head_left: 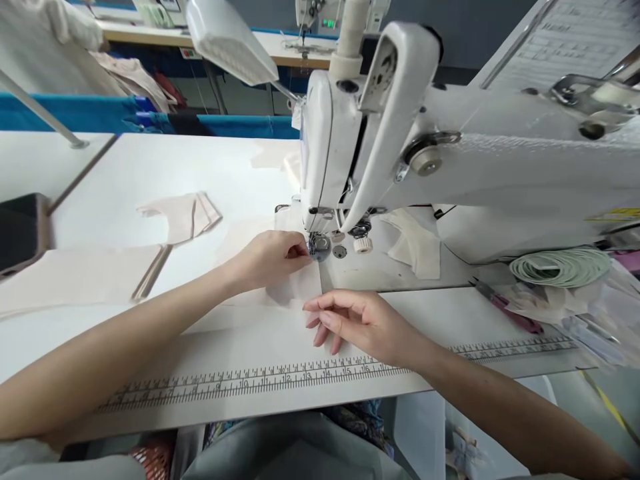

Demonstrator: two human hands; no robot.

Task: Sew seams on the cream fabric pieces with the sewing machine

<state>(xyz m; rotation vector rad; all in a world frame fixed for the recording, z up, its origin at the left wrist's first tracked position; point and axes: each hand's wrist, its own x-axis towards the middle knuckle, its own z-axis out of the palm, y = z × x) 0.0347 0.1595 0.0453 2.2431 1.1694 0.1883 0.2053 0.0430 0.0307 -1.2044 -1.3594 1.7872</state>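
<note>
A thin, pale piece of fabric [296,283] lies under the needle area of a white sewing machine [327,150]. Right beside the presser foot [318,245], my left hand [273,259] has its thumb and fingers pinched together on the fabric near its right edge. My right hand [353,323] is at the fabric's lower right corner, palm turned inward. Its fingers are loosely stretched and apart, and I see nothing held in them. A cream fabric piece [417,247] lies on the machine bed, right of the needle.
Stacked pale cut pieces [80,273] and a smaller stack [183,217] lie left, near a phone [23,230]. A printed ruler [280,380] runs along the front edge. Scissors [510,310] and a coil of pale green strip [560,267] lie right. A lamp [233,43] overhangs behind.
</note>
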